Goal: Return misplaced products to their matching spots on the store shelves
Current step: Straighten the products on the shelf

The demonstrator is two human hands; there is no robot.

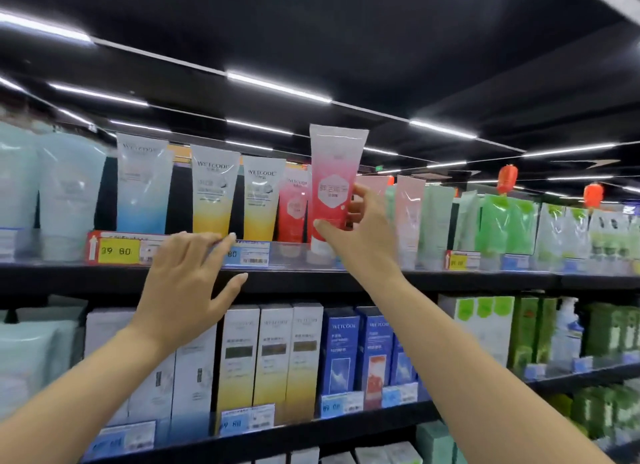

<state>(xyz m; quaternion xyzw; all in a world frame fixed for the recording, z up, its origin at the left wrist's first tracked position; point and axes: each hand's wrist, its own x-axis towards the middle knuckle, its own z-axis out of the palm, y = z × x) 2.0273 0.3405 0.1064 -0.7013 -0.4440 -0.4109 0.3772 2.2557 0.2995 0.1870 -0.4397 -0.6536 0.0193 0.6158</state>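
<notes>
Right hand (360, 236) grips red tube (334, 186) upright at top shelf (450, 278), beside matching red tube (293, 207). Left hand (187, 276) open, fingertips at shelf edge.

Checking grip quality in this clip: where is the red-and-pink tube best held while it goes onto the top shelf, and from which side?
Probably the lower body, just above the cap, from the front-right, as the right hand does now. The red-and-pink tube stands upright, cap down, with a matching red tube close on its left, so that side is crowded. Its wide flat top would likely flex. The left hand rests open at the shelf edge.
</notes>
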